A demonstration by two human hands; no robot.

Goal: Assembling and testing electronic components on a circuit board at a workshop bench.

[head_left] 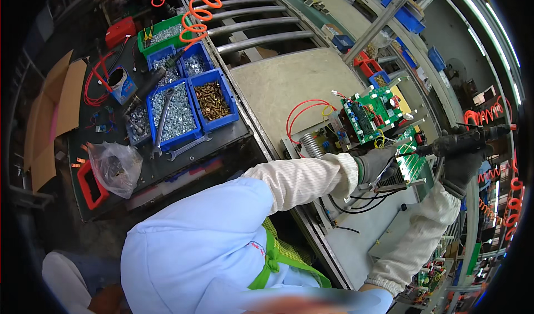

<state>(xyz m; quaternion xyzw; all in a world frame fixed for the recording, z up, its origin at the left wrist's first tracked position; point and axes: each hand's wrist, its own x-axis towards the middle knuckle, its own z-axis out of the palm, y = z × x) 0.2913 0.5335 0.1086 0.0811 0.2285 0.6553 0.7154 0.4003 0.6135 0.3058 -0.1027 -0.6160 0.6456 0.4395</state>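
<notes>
My right hand, in a dark grey glove, is wrapped round a black power screwdriver. The tool lies roughly level, its tip pointing left at the green circuit boards. My left hand, gloved too, is at the near edge of the electronic assembly, fingers drawn together by the boards; what they pinch is hidden. One green circuit board carries red and black parts and stands beyond my left hand. A second green board sits between both hands. A metal coil and red wires are on the assembly's left.
Left on a dark bench are blue bins of nuts and washers, a blue bin of brass screws, wrenches, a plastic bag and a cardboard box. An orange coiled hose hangs above. Metal rollers lie beyond.
</notes>
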